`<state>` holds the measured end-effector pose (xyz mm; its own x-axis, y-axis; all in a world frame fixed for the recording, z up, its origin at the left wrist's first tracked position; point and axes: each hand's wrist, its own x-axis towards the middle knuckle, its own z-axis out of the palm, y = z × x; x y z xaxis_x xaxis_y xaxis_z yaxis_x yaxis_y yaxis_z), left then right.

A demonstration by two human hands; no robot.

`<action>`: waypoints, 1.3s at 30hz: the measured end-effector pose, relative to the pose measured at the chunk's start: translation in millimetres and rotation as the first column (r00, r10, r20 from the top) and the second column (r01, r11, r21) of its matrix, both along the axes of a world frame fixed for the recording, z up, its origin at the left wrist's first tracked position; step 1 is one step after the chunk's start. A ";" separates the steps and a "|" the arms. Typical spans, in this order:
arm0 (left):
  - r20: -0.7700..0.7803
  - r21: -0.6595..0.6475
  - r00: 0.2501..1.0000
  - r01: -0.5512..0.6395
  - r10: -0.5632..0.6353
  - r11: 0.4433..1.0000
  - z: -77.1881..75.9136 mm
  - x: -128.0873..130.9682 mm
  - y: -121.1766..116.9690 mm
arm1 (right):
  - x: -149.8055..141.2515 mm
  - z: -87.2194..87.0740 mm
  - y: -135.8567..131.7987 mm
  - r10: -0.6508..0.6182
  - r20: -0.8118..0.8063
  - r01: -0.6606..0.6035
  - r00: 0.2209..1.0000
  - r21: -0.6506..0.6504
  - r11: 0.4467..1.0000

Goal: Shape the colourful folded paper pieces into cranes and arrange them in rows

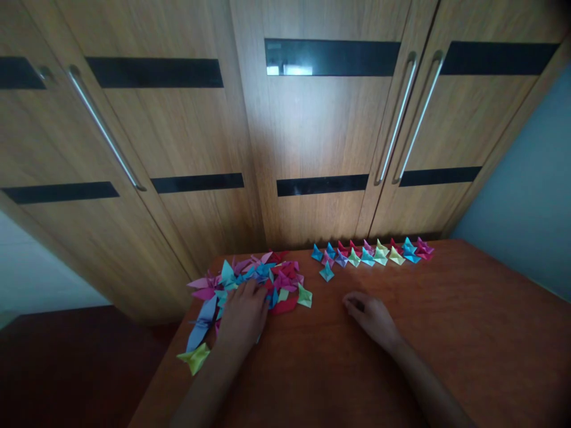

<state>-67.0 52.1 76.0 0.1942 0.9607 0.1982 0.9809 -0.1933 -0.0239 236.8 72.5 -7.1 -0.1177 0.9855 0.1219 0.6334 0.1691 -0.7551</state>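
Many papers [288,276]: creased, pointed!
Left hand [244,310]: closure, hold unclear
Right hand [371,316]: half-curled, hold unclear
Counter [307,368]: reddish wood
Doors [330,131]: grained

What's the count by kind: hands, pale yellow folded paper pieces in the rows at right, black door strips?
Hands: 2 (left hand, right hand)
Pale yellow folded paper pieces, rows at right only: 4
Black door strips, counting ones cut by the frame: 8
Total: 14

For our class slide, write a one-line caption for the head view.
Left hand at a colourful paper heap, right hand near folded papers in rows on the table.
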 end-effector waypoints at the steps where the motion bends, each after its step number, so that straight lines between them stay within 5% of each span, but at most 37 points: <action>1: -0.023 -0.008 1.000 -0.003 0.003 1.000 -0.3 -0.6 -1.6 | 0.0 -0.3 -0.1 -0.001 0.002 0.001 1.000 -0.004 1.000; 8: -0.135 -0.014 0.991 -0.025 0.023 1.000 -10.4 -0.7 -3.1 | -2.0 0.1 -1.6 -0.009 0.011 0.009 1.000 -0.001 1.000; 23: -0.066 -0.037 0.996 -0.062 0.059 0.997 -6.5 -5.2 -6.2 | -1.7 -1.6 -0.9 -0.008 0.012 0.008 1.000 0.007 1.000; 28: 0.201 -0.055 0.978 0.062 -0.050 0.997 -2.6 -11.1 -5.4 | -2.4 1.2 -1.7 0.001 0.003 -0.001 1.000 -0.003 1.000; 33: 0.570 -0.048 0.817 0.135 -0.084 0.990 -6.3 -7.3 -6.1 | -8.3 8.5 -5.9 0.038 -0.066 -0.037 0.997 0.015 0.999; 39: 0.757 -0.033 0.648 0.171 -0.087 0.985 -16.8 16.7 -12.1 | -34.1 22.2 -21.3 0.150 -0.314 -0.163 0.937 -0.016 0.986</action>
